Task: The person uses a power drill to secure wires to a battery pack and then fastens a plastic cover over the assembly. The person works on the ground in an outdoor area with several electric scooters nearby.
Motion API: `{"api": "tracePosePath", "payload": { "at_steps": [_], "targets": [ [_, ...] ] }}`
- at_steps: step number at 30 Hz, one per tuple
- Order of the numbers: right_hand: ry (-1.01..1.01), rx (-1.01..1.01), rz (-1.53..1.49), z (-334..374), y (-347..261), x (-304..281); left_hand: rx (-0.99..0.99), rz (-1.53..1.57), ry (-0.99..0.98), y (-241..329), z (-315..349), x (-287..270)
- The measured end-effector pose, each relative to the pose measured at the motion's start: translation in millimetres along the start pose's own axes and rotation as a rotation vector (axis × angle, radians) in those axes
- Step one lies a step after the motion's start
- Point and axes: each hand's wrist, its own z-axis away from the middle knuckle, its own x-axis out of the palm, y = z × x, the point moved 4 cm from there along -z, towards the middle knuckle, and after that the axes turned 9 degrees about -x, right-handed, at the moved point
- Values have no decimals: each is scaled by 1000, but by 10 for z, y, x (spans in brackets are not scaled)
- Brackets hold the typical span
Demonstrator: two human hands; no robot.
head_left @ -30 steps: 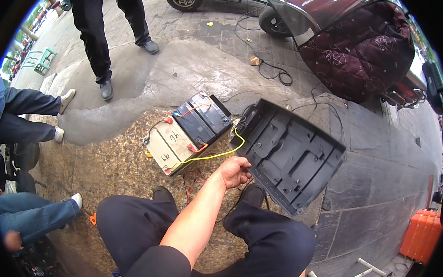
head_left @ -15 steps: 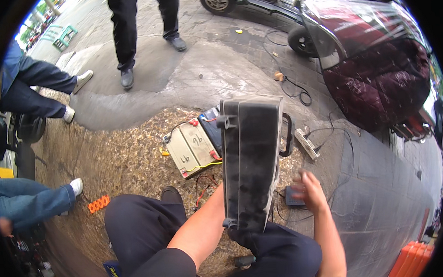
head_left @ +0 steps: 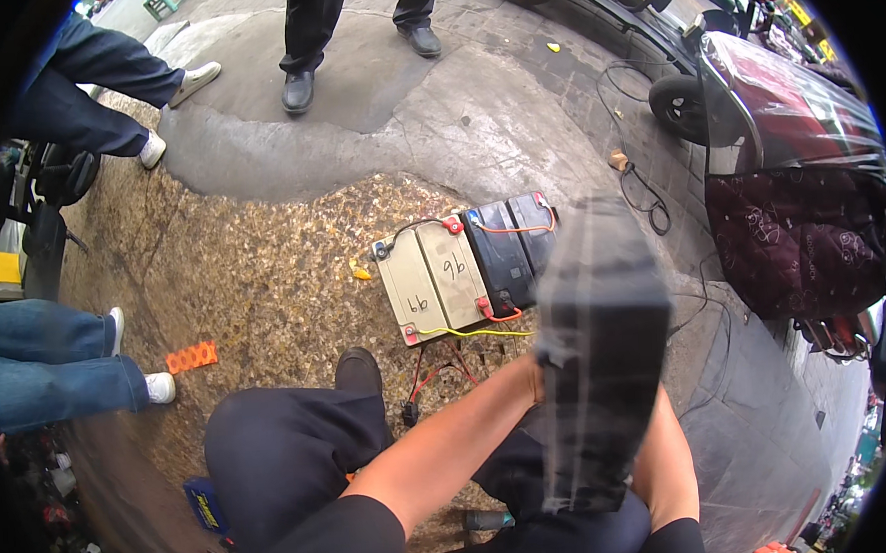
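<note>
A black plastic case (head_left: pixel 603 368), blurred by motion, is held upright over my right knee. My left hand (head_left: pixel 538 380) is at its left side and grips it, though most of the fingers are behind the case. The right forearm (head_left: pixel 665 455) runs up behind the case, which hides my right hand. Left of the case, on the ground, two beige batteries (head_left: pixel 431 280) stand side by side. Dark batteries (head_left: pixel 500 258) adjoin them, partly covered by the case. Red, orange, black and yellow wires join the terminals, and a black connector (head_left: pixel 409 412) lies in front.
An orange perforated strip (head_left: pixel 192 356) lies to the left, and a blue box (head_left: pixel 205 504) sits beside my left knee. Bystanders' shoes (head_left: pixel 298 92) are ahead and to the left. A three-wheeled vehicle with a maroon cover (head_left: pixel 802 238) stands at right, near a black cable (head_left: pixel 649 201).
The case has moved right relative to the batteries and turned, so its handle no longer shows. My right hand, earlier free beside it, has gone behind it. The whole view has shifted.
</note>
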Motion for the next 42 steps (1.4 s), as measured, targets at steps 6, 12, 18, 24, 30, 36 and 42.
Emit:
{"api": "tracePosePath", "payload": {
  "at_steps": [6, 12, 18, 24, 30, 36, 42],
  "targets": [
    [-25, -85, 84, 55, -117, -124, 284, -213, 333, -12, 353, 22],
    [28, -262, 195, -154, -119, -22, 1009, 336, 214, -77, 1862, -274],
    [86, -286, 550, -348, -1, 141, 1041, 64, 929, -96, 2287, -774],
    [110, -299, 692, -438, 16, 184, 1180, 178, 1037, -342, 2166, -1272],
    [108, -296, 713, -410, 16, 254, 1307, 84, 1069, -84, 2289, -1281],
    [139, -284, 778, -371, 22, 266, 1236, -145, 1436, 45, 2317, -1145],
    [209, -255, 952, -407, 3, 313, 1059, -282, 1749, 204, 2285, -1147]
  ]
}}
